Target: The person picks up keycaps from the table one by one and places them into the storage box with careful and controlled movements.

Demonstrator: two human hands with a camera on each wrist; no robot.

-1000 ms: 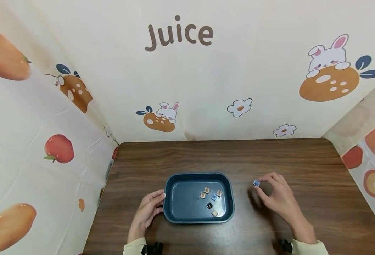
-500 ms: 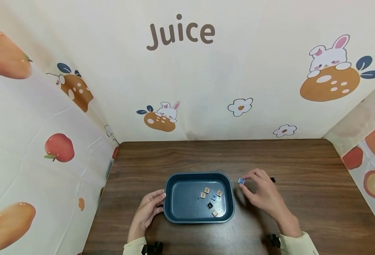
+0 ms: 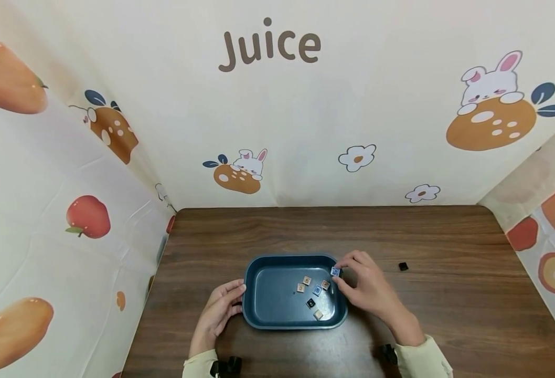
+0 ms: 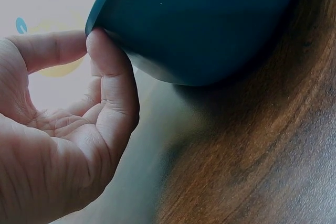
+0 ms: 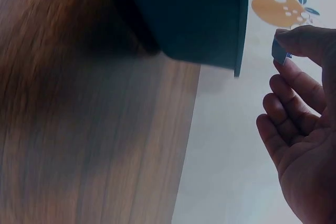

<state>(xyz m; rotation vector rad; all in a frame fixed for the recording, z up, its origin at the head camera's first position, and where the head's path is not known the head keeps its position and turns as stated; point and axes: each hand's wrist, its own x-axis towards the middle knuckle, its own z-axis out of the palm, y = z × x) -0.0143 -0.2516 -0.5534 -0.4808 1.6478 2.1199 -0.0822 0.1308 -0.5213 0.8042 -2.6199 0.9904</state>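
Observation:
A dark blue rectangular tray [image 3: 273, 299] stands on the wooden table. Its left rim is pinched between the thumb and index finger of my left hand [image 3: 218, 312], which the left wrist view shows close up. My right hand [image 3: 372, 291] pinches a small blue patterned cube [image 3: 335, 271] at the tray's right rim. In the right wrist view this cube is above the rim, held by thumb and forefinger, with the other fingers loosely bent. Inside the tray lie several small cubes: beige ones [image 3: 300, 288], a blue one [image 3: 317, 290], a black one [image 3: 311, 303] and a pale one [image 3: 318, 314].
One black cube [image 3: 403, 266] lies on the table [image 3: 447, 304] to the right of the tray. Printed cloth walls [image 3: 306, 115] close in the table's back and sides.
My right hand has carried the blue cube left, from the open table to the tray's right rim. The black cube behind it has come into view. My left hand stays on the tray.

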